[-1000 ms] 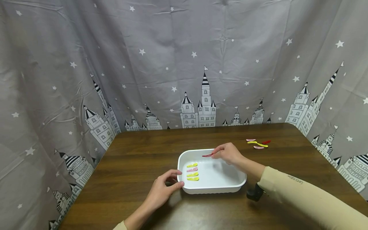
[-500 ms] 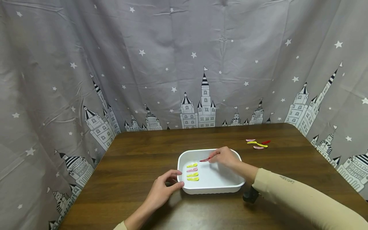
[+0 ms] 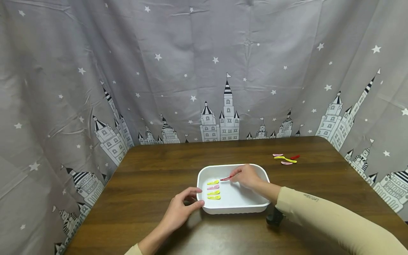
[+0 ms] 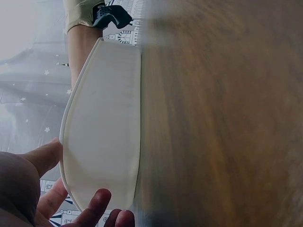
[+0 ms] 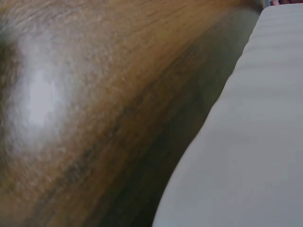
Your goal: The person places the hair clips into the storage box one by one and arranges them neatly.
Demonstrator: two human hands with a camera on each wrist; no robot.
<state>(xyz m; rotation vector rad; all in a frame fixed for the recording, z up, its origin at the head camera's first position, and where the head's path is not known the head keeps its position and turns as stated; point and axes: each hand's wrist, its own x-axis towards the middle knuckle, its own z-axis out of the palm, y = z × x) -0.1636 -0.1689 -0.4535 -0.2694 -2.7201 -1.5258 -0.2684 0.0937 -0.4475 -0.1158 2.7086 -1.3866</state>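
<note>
A red snap hair clip (image 3: 226, 178) is pinched between the thumb and fingers of my right hand (image 3: 247, 176), low inside the white plastic tray (image 3: 242, 209). Left of it, a column of clips lies on the tray floor: a yellow clip (image 3: 213, 182) at the back, a pink clip (image 3: 213, 187), then two more yellow ones. My left hand (image 3: 181, 209) holds the tray's left end, thumb and fingers at the rim; in the left wrist view, its fingers (image 4: 97, 203) bend around the tray's corner. The right wrist view shows only the tray's outer wall (image 5: 246, 156) and the table.
At the back right of the brown wooden table (image 3: 153, 170) lies a loose group of clips: a red clip (image 3: 295, 157), a yellow clip (image 3: 290, 160) and pink ones. A grey curtain (image 3: 178, 63) with castles and stars hangs behind the table's far edge.
My right hand has moved slightly left and down into the tray with the red hair clip, bringing it close to the back yellow clip. My left hand stays on the tray.
</note>
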